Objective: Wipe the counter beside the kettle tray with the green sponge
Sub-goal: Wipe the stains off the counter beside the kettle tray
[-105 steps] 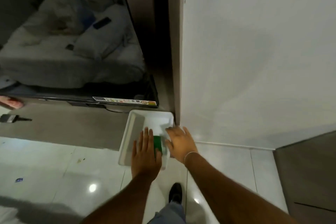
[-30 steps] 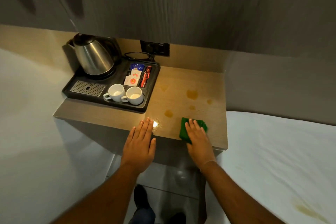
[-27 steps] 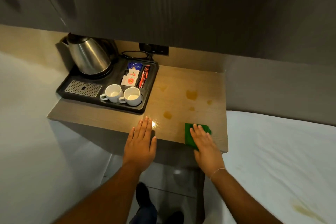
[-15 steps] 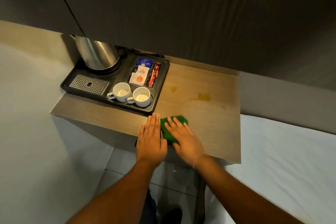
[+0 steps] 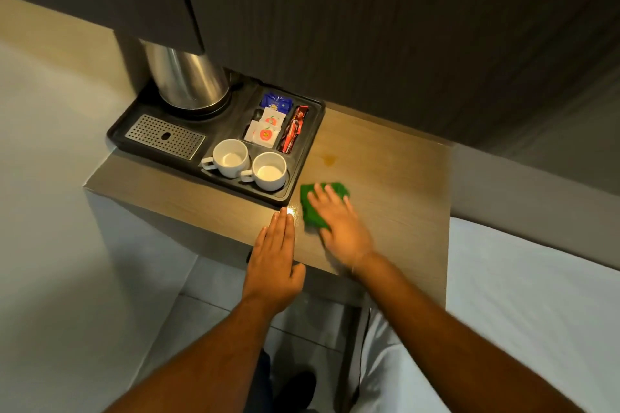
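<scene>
From the head camera, our only view, we judge the wiping to be under way: our right hand [image 5: 339, 228] lies flat, fingers spread, pressing the green sponge [image 5: 313, 208] onto the counter [image 5: 385, 211], just beside the near right corner of the kettle tray [image 5: 303, 151]. It is a flat-palm press, not a clenched grip. Our left hand [image 5: 276, 256] rests open and flat at the counter's front edge, fingers together, holding nothing, close beside the sponge. A small brown stain [image 5: 329, 160] remains on the wood farther back, near the tray's right side, so the next move, as we see it, calls for pushing the sponge away from us along that side to reach it. The tray carries two white cups [image 5: 250, 166], sachets [image 5: 268, 127] and a steel kettle [image 5: 188, 80]; its raised rim stands in the sponge's way on the left, and a careless stroke could nudge it. A dark cabinet [image 5: 369, 10] overhangs the back of the counter, limiting our sight there.
</scene>
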### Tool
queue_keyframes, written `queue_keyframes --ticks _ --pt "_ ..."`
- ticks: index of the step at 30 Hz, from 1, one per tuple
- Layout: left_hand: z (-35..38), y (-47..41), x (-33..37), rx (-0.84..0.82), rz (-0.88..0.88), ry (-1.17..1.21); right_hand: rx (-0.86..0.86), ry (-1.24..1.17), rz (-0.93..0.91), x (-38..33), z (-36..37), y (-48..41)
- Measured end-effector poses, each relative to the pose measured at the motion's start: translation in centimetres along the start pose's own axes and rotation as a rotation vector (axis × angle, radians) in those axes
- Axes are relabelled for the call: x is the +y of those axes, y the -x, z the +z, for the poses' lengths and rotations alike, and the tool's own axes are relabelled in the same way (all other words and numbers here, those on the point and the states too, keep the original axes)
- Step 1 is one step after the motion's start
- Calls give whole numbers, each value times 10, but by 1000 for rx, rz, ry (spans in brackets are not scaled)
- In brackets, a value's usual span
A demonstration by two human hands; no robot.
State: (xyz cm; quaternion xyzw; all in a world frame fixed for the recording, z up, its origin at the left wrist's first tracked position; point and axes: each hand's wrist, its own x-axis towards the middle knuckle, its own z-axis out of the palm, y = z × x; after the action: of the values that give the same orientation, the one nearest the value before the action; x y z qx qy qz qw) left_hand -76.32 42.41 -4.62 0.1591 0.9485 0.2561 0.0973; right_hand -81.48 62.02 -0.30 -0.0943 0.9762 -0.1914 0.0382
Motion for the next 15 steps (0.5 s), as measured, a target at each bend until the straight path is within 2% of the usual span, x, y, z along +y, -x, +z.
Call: queue_keyframes --ticks 1,3,6,9,11,13,15 --pt "0 0 0 6 0 5 -47 0 -73 -8 7 29" --pt "2 -1 -3 -6 10 -35 -66 -30 -81 8 10 87" --pt "5 -3 -4 -41 -2 -98 44 -37 167 70 -22 128" --pt "6 -4 -3 -41 1 -96 167 17 479 131 -54 78" --pt "7 -4 -3 -26 -2 -94 179 29 544 132 -59 20" --pt "6 -3 -2 -28 -8 -90 162 12 423 95 -44 -16" --pt "5 -4 -2 -35 -7 -92 64 -19 175 39 -19 -1"
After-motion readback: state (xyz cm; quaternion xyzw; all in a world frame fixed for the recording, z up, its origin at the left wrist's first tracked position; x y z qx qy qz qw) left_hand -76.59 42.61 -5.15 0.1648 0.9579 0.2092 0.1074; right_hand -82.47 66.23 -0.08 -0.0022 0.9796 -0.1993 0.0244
